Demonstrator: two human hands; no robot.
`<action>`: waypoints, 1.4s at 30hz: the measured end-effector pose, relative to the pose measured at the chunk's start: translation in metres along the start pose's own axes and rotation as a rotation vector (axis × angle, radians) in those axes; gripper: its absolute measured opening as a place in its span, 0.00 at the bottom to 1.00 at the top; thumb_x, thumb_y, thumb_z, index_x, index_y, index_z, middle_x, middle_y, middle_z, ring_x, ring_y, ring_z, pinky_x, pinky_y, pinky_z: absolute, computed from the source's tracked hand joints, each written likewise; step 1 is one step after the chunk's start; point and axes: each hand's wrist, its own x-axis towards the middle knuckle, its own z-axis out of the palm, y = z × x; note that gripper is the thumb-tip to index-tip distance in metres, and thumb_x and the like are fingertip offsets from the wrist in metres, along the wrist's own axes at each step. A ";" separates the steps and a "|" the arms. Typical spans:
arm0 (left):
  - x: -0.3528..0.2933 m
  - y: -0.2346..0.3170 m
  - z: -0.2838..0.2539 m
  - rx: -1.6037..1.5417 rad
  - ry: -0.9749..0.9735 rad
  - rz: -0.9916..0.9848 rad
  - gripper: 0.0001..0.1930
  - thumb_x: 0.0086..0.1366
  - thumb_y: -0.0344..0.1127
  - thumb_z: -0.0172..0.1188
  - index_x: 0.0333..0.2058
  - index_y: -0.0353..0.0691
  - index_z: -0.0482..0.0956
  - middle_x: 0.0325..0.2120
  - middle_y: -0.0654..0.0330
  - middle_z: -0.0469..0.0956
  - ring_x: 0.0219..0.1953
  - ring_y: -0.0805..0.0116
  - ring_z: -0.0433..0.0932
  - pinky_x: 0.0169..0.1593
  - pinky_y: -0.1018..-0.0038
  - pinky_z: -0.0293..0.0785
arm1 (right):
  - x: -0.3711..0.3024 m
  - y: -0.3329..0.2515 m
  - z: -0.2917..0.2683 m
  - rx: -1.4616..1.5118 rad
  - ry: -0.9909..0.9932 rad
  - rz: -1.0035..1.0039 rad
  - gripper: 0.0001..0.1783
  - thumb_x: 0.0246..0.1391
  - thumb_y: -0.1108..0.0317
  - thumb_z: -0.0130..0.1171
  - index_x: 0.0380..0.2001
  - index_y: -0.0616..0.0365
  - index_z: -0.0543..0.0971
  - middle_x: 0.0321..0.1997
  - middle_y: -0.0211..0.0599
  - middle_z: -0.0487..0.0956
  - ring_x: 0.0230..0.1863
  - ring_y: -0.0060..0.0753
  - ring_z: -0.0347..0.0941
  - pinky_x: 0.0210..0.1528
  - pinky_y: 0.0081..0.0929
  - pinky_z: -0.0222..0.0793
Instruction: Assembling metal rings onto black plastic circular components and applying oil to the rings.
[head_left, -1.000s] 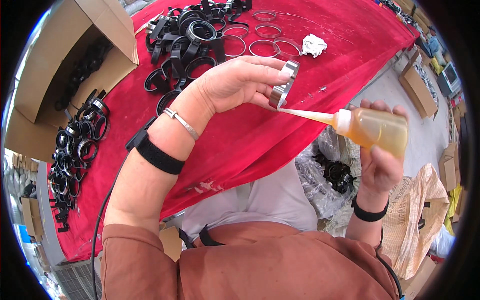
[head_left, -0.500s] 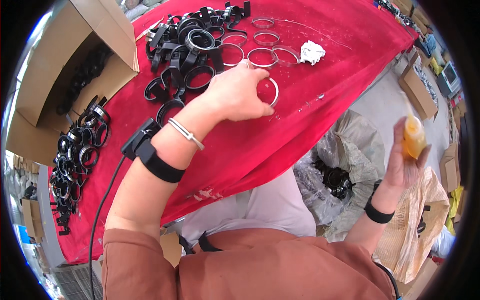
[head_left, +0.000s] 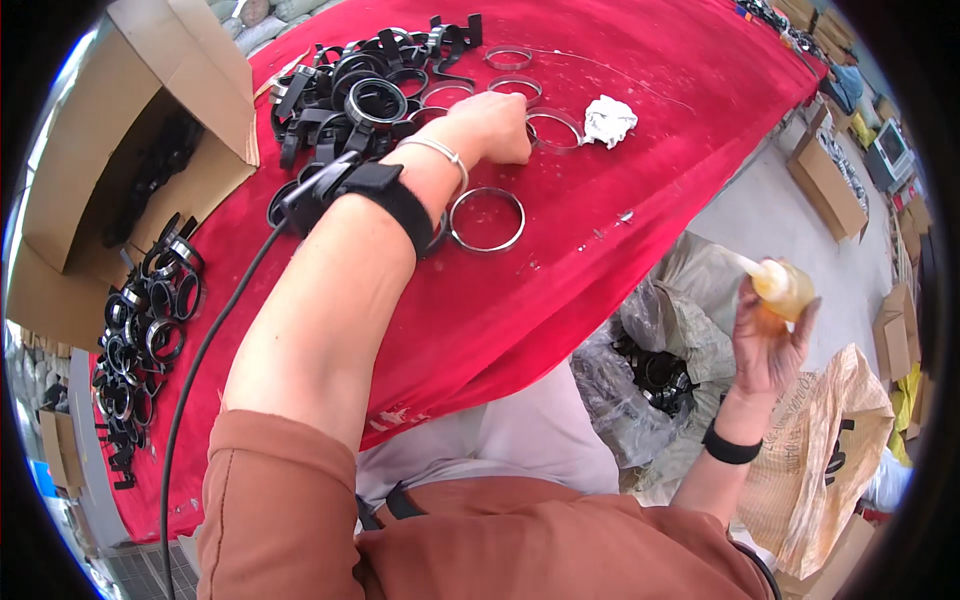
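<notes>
Over a red-covered table (head_left: pixel 560 265), the left hand (head_left: pixel 497 127) curls down among thin metal rings (head_left: pixel 558 149), whether pinching one I cannot tell; apparently picking up, which calls for a rim grip. Nearer lies a lone ring (head_left: pixel 522 222); leftward, heaped black parts (head_left: pixel 345 125). The right hand (head_left: pixel 768 345) grasps a squeeze bottle (head_left: pixel 783 288) off the table's edge.

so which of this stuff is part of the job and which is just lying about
Looks part of the job:
squeeze bottle, held in the right hand
thin metal rings, with the left hand among them
black ring-shaped parts in the pile, probably

Seemingly just lying about:
tan woven sack
open cardboard box on the floor at right
crumpled white wad, though possibly a wipe
</notes>
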 end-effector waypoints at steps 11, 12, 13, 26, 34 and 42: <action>-0.074 -0.011 -0.048 -1.616 -0.060 -0.058 0.14 0.55 0.37 0.62 0.37 0.36 0.78 0.33 0.58 0.79 0.32 0.67 0.77 0.38 0.73 0.74 | 0.012 0.036 0.007 -0.146 0.047 -0.051 0.20 0.58 0.62 0.54 0.49 0.63 0.69 0.52 0.51 0.72 0.55 0.49 0.68 0.51 0.51 0.70; -0.080 -0.010 -0.041 -1.712 -0.120 0.040 0.15 0.58 0.37 0.59 0.41 0.35 0.75 0.36 0.55 0.77 0.36 0.65 0.77 0.40 0.70 0.75 | 0.012 0.040 0.011 -0.144 0.043 -0.046 0.20 0.58 0.62 0.54 0.49 0.63 0.69 0.52 0.51 0.72 0.55 0.49 0.68 0.51 0.51 0.70; -0.086 -0.007 -0.034 -1.805 -0.181 0.142 0.17 0.61 0.37 0.56 0.46 0.35 0.72 0.39 0.52 0.76 0.41 0.63 0.77 0.43 0.66 0.76 | 0.010 0.044 0.018 -0.167 0.035 -0.066 0.20 0.57 0.65 0.54 0.50 0.63 0.68 0.52 0.51 0.71 0.55 0.49 0.68 0.52 0.51 0.69; -0.112 0.018 -0.026 -1.858 -0.321 0.200 0.17 0.62 0.34 0.55 0.47 0.30 0.70 0.37 0.53 0.76 0.37 0.66 0.78 0.42 0.69 0.78 | 0.011 0.075 0.063 -0.833 -0.167 -0.293 0.32 0.42 0.81 0.61 0.53 0.64 0.61 0.50 0.54 0.71 0.53 0.45 0.70 0.56 0.39 0.67; -0.108 0.023 -0.025 -1.853 -0.291 0.157 0.14 0.56 0.37 0.62 0.39 0.36 0.77 0.32 0.59 0.77 0.35 0.67 0.76 0.42 0.70 0.74 | 0.006 0.081 0.069 -1.017 -0.265 -0.339 0.32 0.39 0.82 0.61 0.50 0.61 0.62 0.49 0.51 0.72 0.51 0.43 0.71 0.53 0.35 0.69; -0.098 0.026 -0.022 -1.783 -0.215 0.154 0.18 0.55 0.37 0.63 0.42 0.33 0.76 0.33 0.58 0.76 0.35 0.66 0.76 0.44 0.68 0.74 | 0.017 0.075 0.051 -0.735 -0.040 -0.036 0.21 0.49 0.76 0.57 0.46 0.67 0.67 0.48 0.49 0.72 0.51 0.43 0.71 0.50 0.40 0.72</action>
